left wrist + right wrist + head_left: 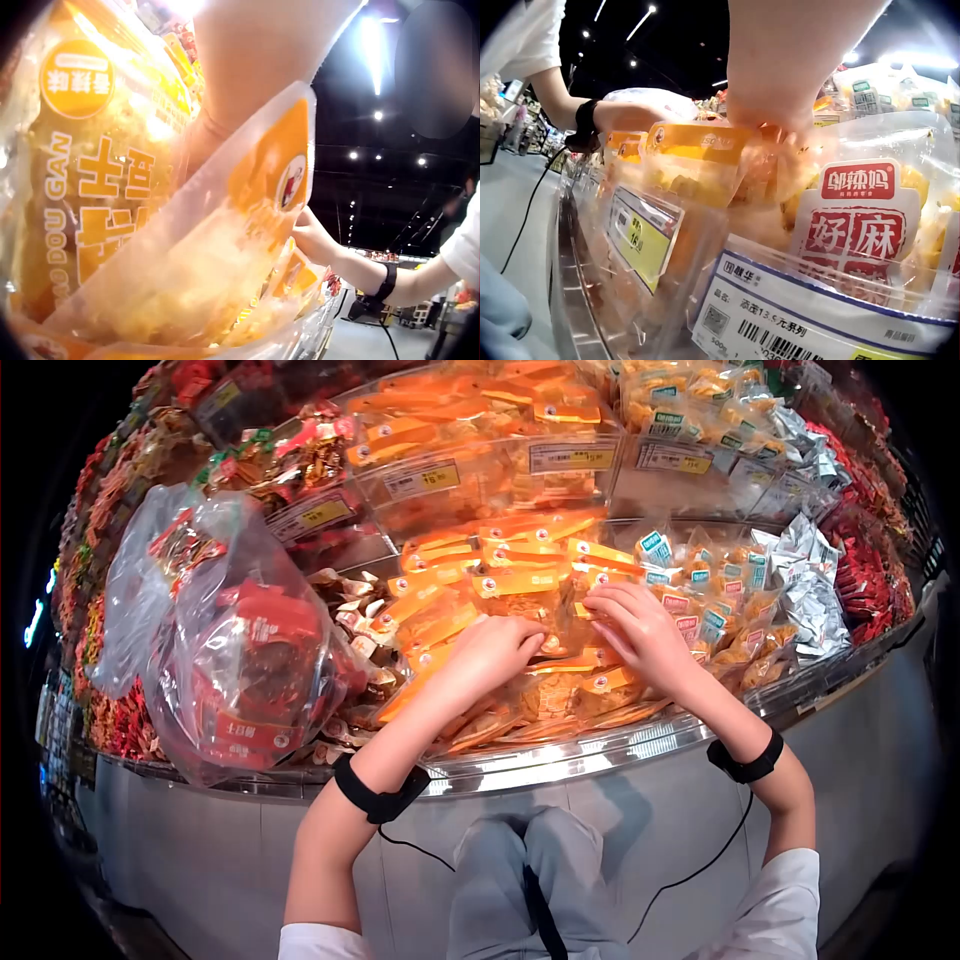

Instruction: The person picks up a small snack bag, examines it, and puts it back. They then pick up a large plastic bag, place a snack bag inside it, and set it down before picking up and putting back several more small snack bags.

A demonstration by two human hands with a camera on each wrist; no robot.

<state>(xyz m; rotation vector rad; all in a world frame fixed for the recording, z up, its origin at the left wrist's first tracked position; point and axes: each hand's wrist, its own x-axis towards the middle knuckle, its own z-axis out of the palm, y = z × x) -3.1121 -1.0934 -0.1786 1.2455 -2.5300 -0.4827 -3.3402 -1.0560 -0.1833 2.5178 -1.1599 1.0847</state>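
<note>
In the head view, my left hand reaches into a heap of clear-and-orange dried tofu packets, its fingers and thumb pinching a packet there. My right hand is a little to the right, fingers and thumb bent over the edge of a packet between the two hands. From the left wrist, one packet with "DOU GAN" print stands close to the camera, and another hides most of the left fingers. Orange-topped packets stand around the right hand in the right wrist view; its fingertips are hidden.
A clear plastic bag holding red packets lies at the left of the display. Green-labelled packets and silver packets fill the right side. Price tags front the upper tier. A metal edge runs along the front.
</note>
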